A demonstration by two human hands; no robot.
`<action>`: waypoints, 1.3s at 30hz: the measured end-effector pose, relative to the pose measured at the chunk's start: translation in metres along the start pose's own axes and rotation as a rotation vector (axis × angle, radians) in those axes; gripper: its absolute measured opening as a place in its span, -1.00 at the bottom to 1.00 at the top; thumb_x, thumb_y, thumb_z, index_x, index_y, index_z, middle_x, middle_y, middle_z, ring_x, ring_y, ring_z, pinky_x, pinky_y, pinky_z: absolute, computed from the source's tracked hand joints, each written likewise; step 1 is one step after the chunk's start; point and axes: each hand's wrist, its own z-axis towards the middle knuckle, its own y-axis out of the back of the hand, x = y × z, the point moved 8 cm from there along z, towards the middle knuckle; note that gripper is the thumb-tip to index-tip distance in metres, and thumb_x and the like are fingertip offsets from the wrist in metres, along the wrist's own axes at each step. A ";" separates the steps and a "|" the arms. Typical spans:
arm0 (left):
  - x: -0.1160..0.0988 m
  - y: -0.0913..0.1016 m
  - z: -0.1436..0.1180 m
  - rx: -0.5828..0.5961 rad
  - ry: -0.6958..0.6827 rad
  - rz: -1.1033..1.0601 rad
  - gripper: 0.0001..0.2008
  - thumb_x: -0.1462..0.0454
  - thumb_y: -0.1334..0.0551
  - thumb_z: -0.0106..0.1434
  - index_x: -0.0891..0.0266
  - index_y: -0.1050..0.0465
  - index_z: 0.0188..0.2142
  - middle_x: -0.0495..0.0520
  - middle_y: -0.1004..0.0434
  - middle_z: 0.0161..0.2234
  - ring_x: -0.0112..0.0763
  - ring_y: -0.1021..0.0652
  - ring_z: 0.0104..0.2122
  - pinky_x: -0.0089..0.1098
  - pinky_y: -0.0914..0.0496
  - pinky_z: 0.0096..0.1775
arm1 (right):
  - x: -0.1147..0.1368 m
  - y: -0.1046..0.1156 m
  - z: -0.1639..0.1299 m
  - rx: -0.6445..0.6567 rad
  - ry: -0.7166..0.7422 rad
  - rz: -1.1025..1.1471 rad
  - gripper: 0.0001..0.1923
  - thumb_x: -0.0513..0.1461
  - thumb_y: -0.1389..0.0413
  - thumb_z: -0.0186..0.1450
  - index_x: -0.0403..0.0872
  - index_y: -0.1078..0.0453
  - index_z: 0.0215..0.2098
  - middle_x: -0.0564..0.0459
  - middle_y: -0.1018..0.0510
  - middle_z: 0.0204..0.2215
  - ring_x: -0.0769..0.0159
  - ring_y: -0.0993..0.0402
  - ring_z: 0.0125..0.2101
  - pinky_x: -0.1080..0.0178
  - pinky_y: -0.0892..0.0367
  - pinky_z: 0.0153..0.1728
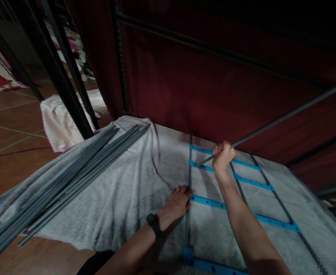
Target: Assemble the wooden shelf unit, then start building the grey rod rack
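Note:
A slanting grey rod (282, 119) is held in my right hand (224, 156), which is closed in a fist around it. The rod's lower end comes down near the left end of a blue strip (203, 166) with holes, and its upper end runs out of view at the right. My left hand (179, 200), with a dark watch on the wrist, grips the left end of another blue strip (209, 202) where it meets an upright grey rod (189, 175). Several blue strips cross the grey rods as a ladder-like frame lying on a pale cloth (168, 152).
Several loose grey rods (70, 183) lie in a bundle on the cloth at left. Behind stands a dark red curtain (168, 76) with dark metal bars (120, 61). Dark posts (61, 76) and a striped cloth (60, 122) are at the left, above a tiled floor (10, 114).

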 end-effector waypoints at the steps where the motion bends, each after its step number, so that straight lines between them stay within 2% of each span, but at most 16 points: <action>1: 0.000 0.000 0.000 0.003 -0.003 -0.001 -0.48 0.18 -0.16 0.30 0.10 -0.27 0.25 0.21 -0.31 0.14 -0.02 -0.34 0.11 -0.03 -0.29 0.12 | -0.004 -0.002 0.003 -0.006 0.006 -0.010 -0.64 -0.16 -0.07 0.11 -0.01 0.04 -0.67 0.31 0.01 -0.76 0.56 0.13 -0.75 0.42 0.14 -0.74; 8: -0.001 0.003 -0.001 0.030 0.001 -0.029 -0.47 0.18 -0.15 0.31 0.15 -0.25 0.26 0.21 -0.32 0.15 -0.05 -0.34 0.10 -0.08 -0.27 0.14 | -0.027 -0.006 0.009 -0.048 -0.008 -0.051 -0.64 -0.11 -0.07 0.10 0.00 0.03 -0.67 0.33 -0.02 -0.77 0.56 0.12 -0.75 0.43 0.11 -0.74; 13: 0.000 0.001 0.002 0.042 0.039 -0.041 -0.43 0.20 -0.17 0.29 0.25 -0.20 0.27 0.24 -0.31 0.17 -0.04 -0.32 0.14 -0.09 -0.24 0.17 | -0.032 -0.002 0.008 -0.057 -0.023 -0.060 -0.64 -0.11 -0.07 0.12 0.00 0.01 -0.68 0.32 -0.04 -0.78 0.55 0.09 -0.75 0.42 0.09 -0.75; 18: 0.003 -0.002 0.005 0.057 0.047 -0.051 -0.41 0.19 -0.21 0.26 0.25 -0.20 0.26 0.23 -0.31 0.19 -0.04 -0.33 0.13 -0.09 -0.26 0.15 | -0.017 0.003 -0.006 0.023 -0.097 -0.049 -0.61 -0.11 -0.11 0.12 0.00 0.02 -0.67 0.33 0.00 -0.77 0.56 0.13 -0.76 0.42 0.13 -0.75; 22: 0.005 -0.003 0.007 0.048 0.043 -0.037 -0.39 0.17 -0.22 0.26 0.23 -0.19 0.27 0.24 -0.29 0.20 0.00 -0.31 0.16 -0.06 -0.25 0.17 | 0.004 0.011 -0.030 0.091 -0.205 -0.015 -0.61 -0.16 -0.13 0.12 -0.01 0.00 -0.67 0.33 -0.01 -0.78 0.56 0.17 -0.76 0.41 0.17 -0.76; 27: 0.003 -0.002 0.006 0.073 0.027 -0.034 -0.41 0.15 -0.18 0.30 0.22 -0.18 0.29 0.23 -0.30 0.20 -0.03 -0.32 0.15 -0.10 -0.26 0.16 | 0.024 0.023 -0.057 0.115 -0.280 0.023 -0.59 -0.18 -0.14 0.15 -0.02 0.01 -0.68 0.33 0.03 -0.78 0.56 0.21 -0.76 0.41 0.19 -0.75; 39: 0.004 0.000 0.005 0.064 0.011 -0.027 -0.39 0.13 -0.15 0.32 0.25 -0.15 0.31 0.26 -0.27 0.21 -0.02 -0.29 0.17 -0.08 -0.23 0.18 | 0.031 0.031 -0.078 0.125 -0.327 0.016 -0.58 -0.17 -0.14 0.18 -0.03 0.02 -0.65 0.32 0.02 -0.77 0.56 0.20 -0.76 0.41 0.19 -0.74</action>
